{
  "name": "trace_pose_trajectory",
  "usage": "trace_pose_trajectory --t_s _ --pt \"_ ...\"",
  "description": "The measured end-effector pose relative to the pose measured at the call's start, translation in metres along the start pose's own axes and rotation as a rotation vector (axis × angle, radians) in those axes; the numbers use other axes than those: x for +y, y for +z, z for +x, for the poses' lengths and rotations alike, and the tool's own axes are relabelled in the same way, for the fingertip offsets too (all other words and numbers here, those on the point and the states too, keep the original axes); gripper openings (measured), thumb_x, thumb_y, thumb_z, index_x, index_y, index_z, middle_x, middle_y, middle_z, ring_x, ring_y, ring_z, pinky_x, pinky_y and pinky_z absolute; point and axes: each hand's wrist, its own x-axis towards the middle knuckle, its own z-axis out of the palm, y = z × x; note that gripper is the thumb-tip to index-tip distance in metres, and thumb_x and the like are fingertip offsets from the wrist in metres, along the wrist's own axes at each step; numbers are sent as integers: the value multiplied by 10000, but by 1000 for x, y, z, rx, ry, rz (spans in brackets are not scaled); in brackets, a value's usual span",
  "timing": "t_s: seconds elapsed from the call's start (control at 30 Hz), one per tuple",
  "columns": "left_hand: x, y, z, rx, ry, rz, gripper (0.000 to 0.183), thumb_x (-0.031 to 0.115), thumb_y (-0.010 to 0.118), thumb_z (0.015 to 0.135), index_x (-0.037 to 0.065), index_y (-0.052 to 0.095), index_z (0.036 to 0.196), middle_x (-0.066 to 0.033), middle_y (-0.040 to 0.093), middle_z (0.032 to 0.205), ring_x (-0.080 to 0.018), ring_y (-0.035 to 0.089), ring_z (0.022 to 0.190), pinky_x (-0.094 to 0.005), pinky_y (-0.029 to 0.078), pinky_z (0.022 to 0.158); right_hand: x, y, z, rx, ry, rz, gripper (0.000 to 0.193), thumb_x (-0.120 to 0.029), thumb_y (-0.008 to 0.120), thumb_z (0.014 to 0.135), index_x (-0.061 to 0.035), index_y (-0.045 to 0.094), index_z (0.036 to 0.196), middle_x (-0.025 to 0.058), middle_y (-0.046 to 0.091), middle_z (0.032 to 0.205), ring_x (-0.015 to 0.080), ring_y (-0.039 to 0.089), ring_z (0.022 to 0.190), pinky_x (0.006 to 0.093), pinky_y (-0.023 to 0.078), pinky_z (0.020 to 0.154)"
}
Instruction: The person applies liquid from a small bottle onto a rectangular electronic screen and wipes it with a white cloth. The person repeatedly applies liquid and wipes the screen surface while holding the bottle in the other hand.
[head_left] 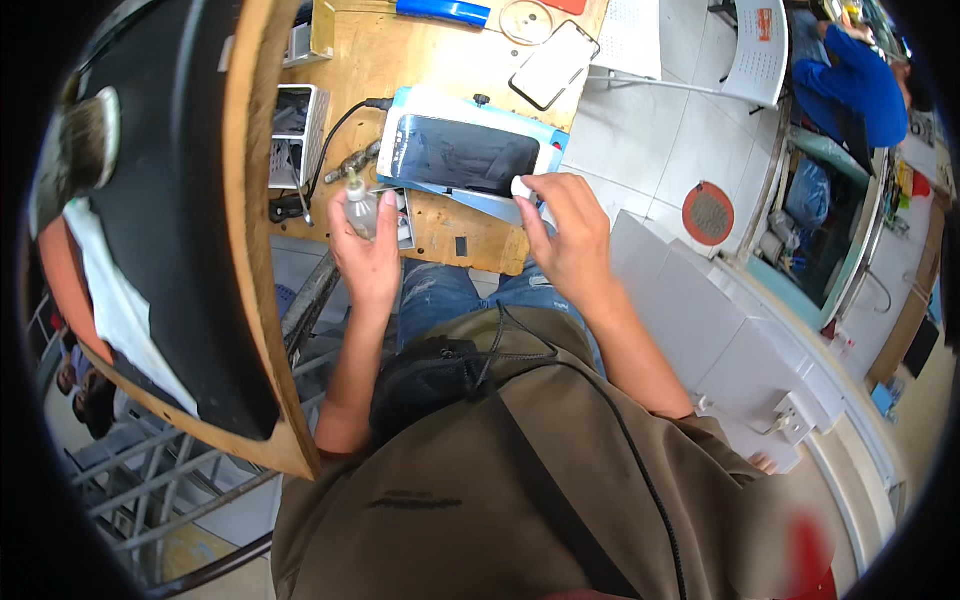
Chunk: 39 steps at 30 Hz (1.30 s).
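My left hand [370,262] is closed around a small clear squeeze bottle [359,208] with a pointed tip, held upright near the table's front edge. Between the thumb and fingers of my right hand [578,232] is a small white round piece [520,187], at the right end of a phone-like panel; its kind is unclear. That panel, a dark screen [465,155] with a white border, lies on a blue and white device [402,104] with a black cable. Beside my left hand sits a small open box [406,228], its contents partly hidden. A small dark rectangle [461,246] lies nearby on the wood.
On the wooden table [430,60] are a white phone-shaped panel [556,66], a ring-shaped roll [526,22] and a blue tool [443,11]. White drawers [312,125] stand at left, before a wood-edged black board [190,200]. Far right, a person in blue [855,90] bends over.
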Motion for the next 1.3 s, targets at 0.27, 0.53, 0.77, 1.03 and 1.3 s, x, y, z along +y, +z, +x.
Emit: trace_pose_trajectory --t_s 0.27,0.53,0.77,1.03,1.3 --pt "-25 19 37 69 55 -29 476 202 914 1029 30 606 1349 -23 679 1076 -92 632 945 -266 538 834 -23 61 1 92 -83 -123 212 -68 874 872 -31 748 1038 92 631 978 301 652 895 424 529 746" --pt "-22 7 44 -18 31 -19 570 154 972 964 7 596 1367 -42 643 1157 -113 619 1020 -292 550 915 -28 63 -3 141 -33 -168 219 -69 914 827 -47 747 967 103 652 889 311 657 795 423 505 667" --pt "-15 9 46 -64 14 -87 573 92 968 954 29 586 1376 -30 656 1157 -106 636 1014 -277 560 900 -47 89 13 140 -66 -96 212 -51 912 820 -51 726 923 103 641 871 306 660 785 433 510 671" --pt "-13 3 46 -78 26 -43 582 96 967 957 44 581 1390 -26 646 1168 -92 624 1010 -260 556 872 -26 55 -7 129 -11 -198 198 -81 854 792 -62 685 894 99 603 888 306 626 815 449 476 699" --pt "-12 4 47 -77 38 -32 571 93 963 961 41 590 1391 -15 644 1150 -90 617 996 -254 544 864 -30 73 8 90 -96 -141 224 -50 885 775 -66 690 885 87 601 851 291 617 747 438 479 641"
